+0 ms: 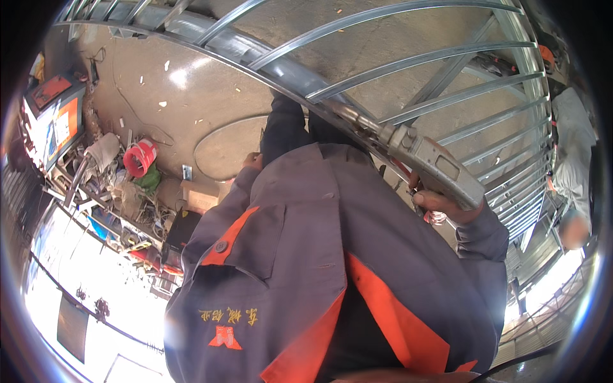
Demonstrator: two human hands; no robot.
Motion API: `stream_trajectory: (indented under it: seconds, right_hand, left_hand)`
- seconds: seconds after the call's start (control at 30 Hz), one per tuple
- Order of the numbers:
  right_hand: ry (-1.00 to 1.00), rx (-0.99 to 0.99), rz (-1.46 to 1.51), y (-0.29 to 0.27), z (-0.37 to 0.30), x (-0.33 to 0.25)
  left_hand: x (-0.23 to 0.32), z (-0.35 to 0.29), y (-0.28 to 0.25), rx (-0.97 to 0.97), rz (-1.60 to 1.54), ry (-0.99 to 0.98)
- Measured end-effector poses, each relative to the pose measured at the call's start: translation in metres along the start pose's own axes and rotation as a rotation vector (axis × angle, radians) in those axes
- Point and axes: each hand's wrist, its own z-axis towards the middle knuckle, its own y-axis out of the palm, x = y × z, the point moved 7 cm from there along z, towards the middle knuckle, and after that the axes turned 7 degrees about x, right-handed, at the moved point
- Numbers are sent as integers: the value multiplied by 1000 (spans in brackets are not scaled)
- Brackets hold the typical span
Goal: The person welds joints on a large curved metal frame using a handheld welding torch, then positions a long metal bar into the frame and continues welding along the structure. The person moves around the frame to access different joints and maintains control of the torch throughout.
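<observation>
My right hand (440,204) is wrapped round the rear part of a grey metal hand tool (437,163), its thumb and some fingertips showing beneath the body. The tool's narrow front end points to the upper left and lies over the edge bar of a barred steel frame (377,64); whether it touches the bar I cannot tell. My left hand (254,161) hangs low beside my left thigh, partly covered by the sleeve, and its fingers are hidden. Some coppery wire (435,217) shows just below my right hand.
A loose cable (201,137) curls over the concrete floor on the left. Beyond it stand a red bucket (140,158), a cardboard box (201,196), heaped clutter and an orange-panelled machine (60,124). Another person in grey clothing (573,150) is past the frame's right side.
</observation>
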Motion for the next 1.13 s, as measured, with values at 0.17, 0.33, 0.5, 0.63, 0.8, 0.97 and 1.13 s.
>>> stream_trajectory:
  seconds: [0.17, 0.33, 0.5, 0.63, 0.8, 0.97, 1.13]
  right_hand:
    - [-12, -78, -79, 13, 57, -27]
    - [86, -169, 3, 30, 133, -6]
    - [56, -173, 85, 30, 155, 3]
    - [25, -148, 68, 14, 142, 2]
    - [-75, 56, 52, -13, 85, 37]
    - [-177, 318, 198, -9, 26, 78]
    - [-352, 482, 76, 23, -20, 78]
  left_hand:
    - [10, -14, 7, 3, -6, 2]
    - [5, -36, 10, 23, -29, -30]
    - [-3, -53, 14, 31, -25, -118]
    - [-9, -51, 16, 38, -44, -99]
    - [-5, -22, 2, -3, -48, -47]
    - [45, 23, -35, -68, 118, 108]
    - [89, 85, -60, -256, 351, 202]
